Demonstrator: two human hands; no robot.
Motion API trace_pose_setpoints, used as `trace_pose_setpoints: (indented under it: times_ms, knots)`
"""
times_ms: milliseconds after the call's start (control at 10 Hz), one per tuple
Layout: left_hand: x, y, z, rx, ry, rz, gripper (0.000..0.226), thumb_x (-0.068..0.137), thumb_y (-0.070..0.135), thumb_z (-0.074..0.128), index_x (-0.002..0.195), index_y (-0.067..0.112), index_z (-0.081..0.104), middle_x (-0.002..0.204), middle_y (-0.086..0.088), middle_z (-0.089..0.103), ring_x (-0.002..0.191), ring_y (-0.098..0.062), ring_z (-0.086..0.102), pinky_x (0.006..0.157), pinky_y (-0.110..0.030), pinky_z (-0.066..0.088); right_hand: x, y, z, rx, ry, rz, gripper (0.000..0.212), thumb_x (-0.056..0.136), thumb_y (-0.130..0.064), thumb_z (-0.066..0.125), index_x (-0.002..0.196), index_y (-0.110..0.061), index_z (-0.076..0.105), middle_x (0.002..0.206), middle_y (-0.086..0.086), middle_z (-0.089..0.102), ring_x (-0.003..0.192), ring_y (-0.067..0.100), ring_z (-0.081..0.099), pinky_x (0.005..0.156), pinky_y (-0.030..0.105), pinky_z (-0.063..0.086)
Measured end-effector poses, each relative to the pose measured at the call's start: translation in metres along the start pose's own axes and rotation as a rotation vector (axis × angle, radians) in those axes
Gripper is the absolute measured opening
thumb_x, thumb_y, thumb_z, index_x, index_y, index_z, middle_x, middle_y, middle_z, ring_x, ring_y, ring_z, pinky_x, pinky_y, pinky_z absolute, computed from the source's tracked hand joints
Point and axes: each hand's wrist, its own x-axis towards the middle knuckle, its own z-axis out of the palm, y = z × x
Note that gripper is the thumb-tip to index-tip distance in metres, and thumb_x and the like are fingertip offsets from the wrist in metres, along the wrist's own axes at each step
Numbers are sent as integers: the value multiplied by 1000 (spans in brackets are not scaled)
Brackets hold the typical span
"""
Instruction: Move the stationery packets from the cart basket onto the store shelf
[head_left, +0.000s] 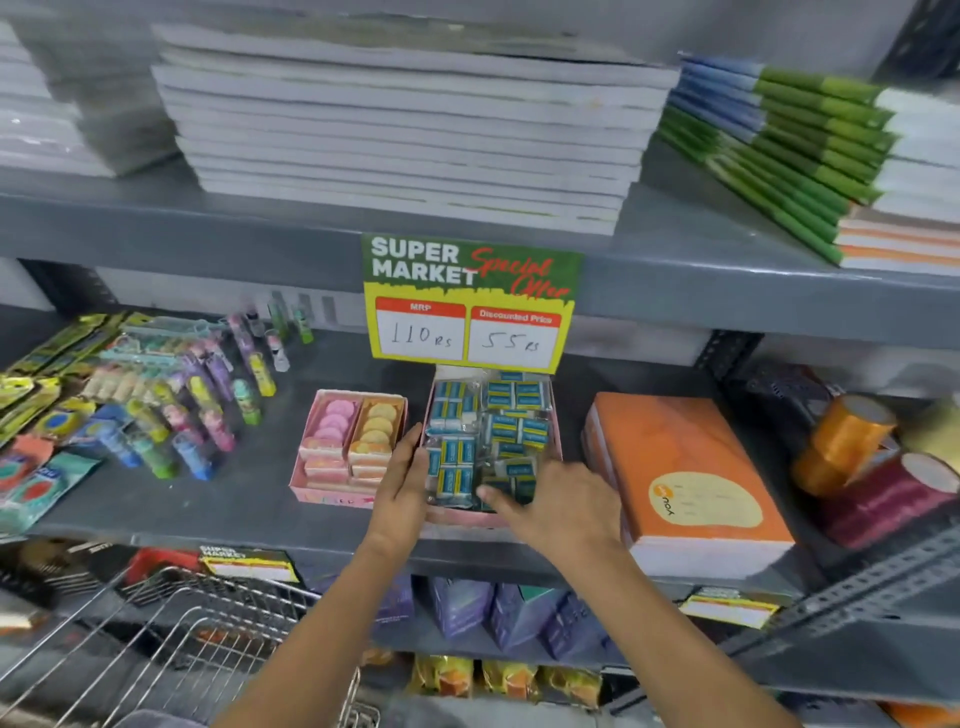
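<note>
Both hands (488, 493) apparently touch boxed packets (457, 467).

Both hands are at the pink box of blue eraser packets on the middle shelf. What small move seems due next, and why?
Probably press the front packet down flat and let go. The left hand braces the pink box at its left edge, the right hand fingers rest on the front packets, and the box already looks heaped.
</note>
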Motion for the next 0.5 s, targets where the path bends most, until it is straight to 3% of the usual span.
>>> trace_pose_setpoints:
  times_ms: [100,200,300,400,500]
  knots:
    - [-10,8,-6,151,1,61,41,99,32,40,138,21,44,145,-1,46,133,-15,43,113,-33,33,-22,3,-8,47,30,1,79,70,-85,38,107,-17,51,83,5,69,77,28,69,53,30,42]
    - [-37,24,-18,312,-19,186,44,99,32,40,140,16,41,147,-2,43,134,-11,37,108,-23,23,-63,9,-32,96,117,-9,73,76,-79,39,116,-18,47,97,7,67,84,30,67,58,32,45]
    - [-68,45,-27,437,-42,309,47,99,34,40,140,12,39,147,-6,43,132,-11,37,107,-23,23,-95,8,-58,80,185,-36,72,78,-75,43,122,-17,47,108,8,63,93,30,63,67,35,49]
    - [-123,89,-41,673,-25,630,58,95,44,36,135,3,42,139,-16,47,130,-26,41,108,-31,30,-136,2,-106,45,438,-106,82,79,-70,48,136,-12,43,129,13,55,109,35,53,85,44,49]
    - [-152,116,-51,905,59,883,64,93,48,32,139,4,38,147,-16,38,138,-28,32,114,-39,26,-157,-2,-137,-4,633,-112,84,80,-70,47,140,-12,40,143,18,45,118,37,50,91,48,46]
